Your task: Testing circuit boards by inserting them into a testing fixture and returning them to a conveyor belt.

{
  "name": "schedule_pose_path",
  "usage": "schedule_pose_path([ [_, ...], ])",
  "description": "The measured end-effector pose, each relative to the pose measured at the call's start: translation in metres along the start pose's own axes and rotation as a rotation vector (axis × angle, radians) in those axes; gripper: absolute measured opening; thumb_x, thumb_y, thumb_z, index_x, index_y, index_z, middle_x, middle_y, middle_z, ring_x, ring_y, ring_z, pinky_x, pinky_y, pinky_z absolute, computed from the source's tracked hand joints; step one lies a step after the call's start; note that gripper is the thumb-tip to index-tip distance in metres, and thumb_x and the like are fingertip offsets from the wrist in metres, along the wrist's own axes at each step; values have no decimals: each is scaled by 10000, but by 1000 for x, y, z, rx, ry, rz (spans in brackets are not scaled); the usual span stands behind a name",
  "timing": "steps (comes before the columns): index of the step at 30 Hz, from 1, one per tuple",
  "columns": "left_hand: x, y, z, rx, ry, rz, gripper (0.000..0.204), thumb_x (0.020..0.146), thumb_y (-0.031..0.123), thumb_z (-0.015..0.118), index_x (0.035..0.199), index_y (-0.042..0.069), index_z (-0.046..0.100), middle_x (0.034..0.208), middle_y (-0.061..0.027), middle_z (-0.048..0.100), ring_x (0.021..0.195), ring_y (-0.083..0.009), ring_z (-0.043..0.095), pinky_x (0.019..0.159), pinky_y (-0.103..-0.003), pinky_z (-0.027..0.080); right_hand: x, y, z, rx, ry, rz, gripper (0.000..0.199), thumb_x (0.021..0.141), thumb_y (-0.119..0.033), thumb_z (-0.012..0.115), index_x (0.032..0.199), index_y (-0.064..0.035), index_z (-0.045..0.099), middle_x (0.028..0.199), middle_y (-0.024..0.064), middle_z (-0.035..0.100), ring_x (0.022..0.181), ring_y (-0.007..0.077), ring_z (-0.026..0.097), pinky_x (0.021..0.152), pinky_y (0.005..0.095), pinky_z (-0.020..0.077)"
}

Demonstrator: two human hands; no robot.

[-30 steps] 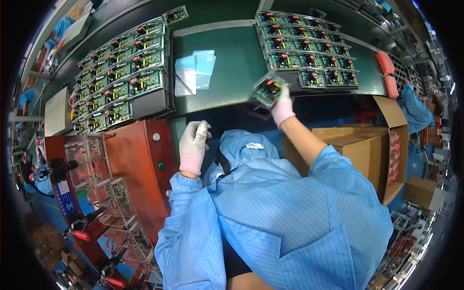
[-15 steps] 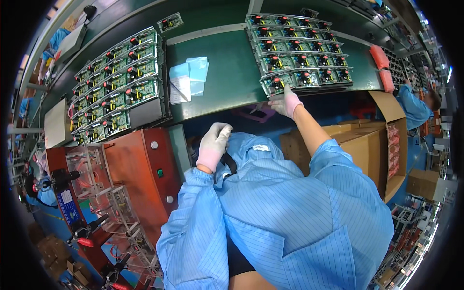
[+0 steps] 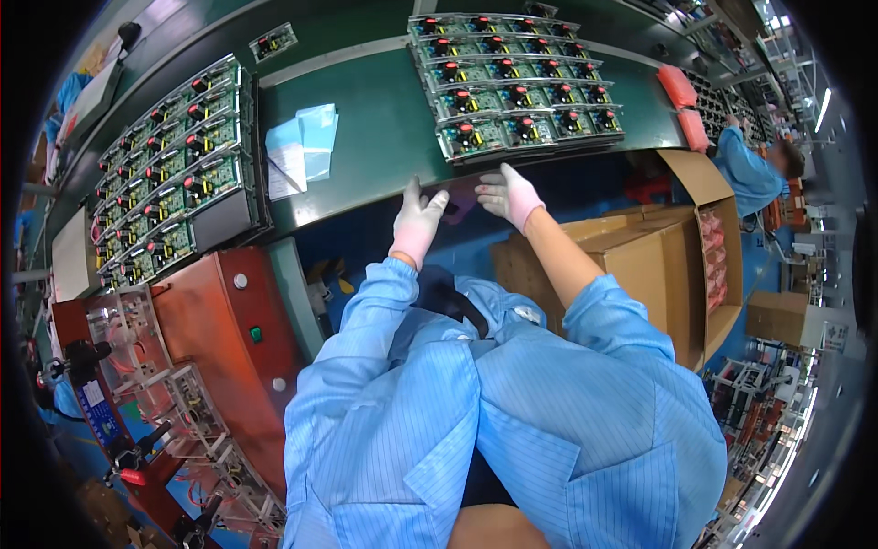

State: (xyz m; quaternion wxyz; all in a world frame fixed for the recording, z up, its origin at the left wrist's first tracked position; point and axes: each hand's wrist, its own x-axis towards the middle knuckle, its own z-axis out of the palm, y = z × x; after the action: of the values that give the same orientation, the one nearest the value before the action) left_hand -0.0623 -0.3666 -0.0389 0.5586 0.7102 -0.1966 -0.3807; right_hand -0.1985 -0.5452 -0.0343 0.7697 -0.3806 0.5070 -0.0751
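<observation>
My left hand [image 3: 418,222], in a whitish glove with a pink cuff, is raised just off the front edge of the green table. Its fingers are apart and nothing is in them. Facing it, my gloved right hand [image 3: 512,199] also holds nothing, its fingers spread. It is just in front of the nearest row of a large group of green circuit boards [image 3: 524,130] with red-topped black parts. A second group of such circuit boards [image 3: 194,185] stands on the left side of the table. Between the groups lie blue and white paper sheets [image 3: 315,128] on the green table [image 3: 366,101].
An orange-red machine housing [image 3: 224,320] with a green switch stands at my left, beside clear fixtures [image 3: 197,403]. Large cardboard boxes [image 3: 640,265] are at my right. Pink packs [image 3: 677,87] lie at the table's right end, near another person in blue [image 3: 750,174].
My left hand has risen toward the table edge and its curled fingers have opened. My right hand has drawn back from the nearest circuit boards. The whole view has shifted, moving the scene leftward.
</observation>
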Motion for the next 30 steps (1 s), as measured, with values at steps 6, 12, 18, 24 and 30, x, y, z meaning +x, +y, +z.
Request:
schedule_pose_path([
  [6, 26, 0, 26, 42, 60, -14, 791, 930, 387, 630, 1531, 46, 245, 1480, -249, 431, 1332, -352, 492, 1045, -345, 421, 1, -24, -50, 120, 178, -104, 667, 994, -529, 405, 1320, 42, 516, 1201, 260, 605, 1137, 405, 575, 986, 436, 442],
  [12, 79, 7, 71, 32, 218, -40, 779, 949, 421, 599, 1533, 45, 247, 1510, -235, 390, 1357, -338, 455, 1074, -342, 387, 42, -59, -78, -63, 47, -75, 615, 983, -496, 450, 1225, 52, 586, 1139, 247, 639, 1053, 391, 625, 904, 402, 509],
  [18, 109, -4, 113, 94, 321, -11, 743, 972, 436, 560, 1527, 38, 268, 1484, -202, 424, 1311, -313, 483, 1067, -348, 382, 55, -78, -106, -111, 10, -54, 534, 980, -451, 459, 1077, 39, 647, 1019, 191, 677, 881, 304, 663, 779, 352, 542],
  [24, 117, -1, 114, 74, 404, -35, 680, 991, 426, 520, 1522, 63, 298, 1465, -185, 435, 1249, -291, 514, 1060, -352, 378, 35, -104, -137, -327, -173, -56, 504, 976, -438, 472, 999, 26, 667, 932, 157, 687, 787, 233, 656, 714, 308, 538],
  [30, 120, 27, 82, -449, 508, -180, 747, 1009, 589, 345, 1540, 68, 275, 1582, -177, 291, 1473, -313, 257, 1159, -440, 257, 42, -188, -225, -604, 732, -667, 333, 963, -324, 530, 1046, -44, 688, 938, 80, 718, 809, 312, 657, 753, 365, 514],
])
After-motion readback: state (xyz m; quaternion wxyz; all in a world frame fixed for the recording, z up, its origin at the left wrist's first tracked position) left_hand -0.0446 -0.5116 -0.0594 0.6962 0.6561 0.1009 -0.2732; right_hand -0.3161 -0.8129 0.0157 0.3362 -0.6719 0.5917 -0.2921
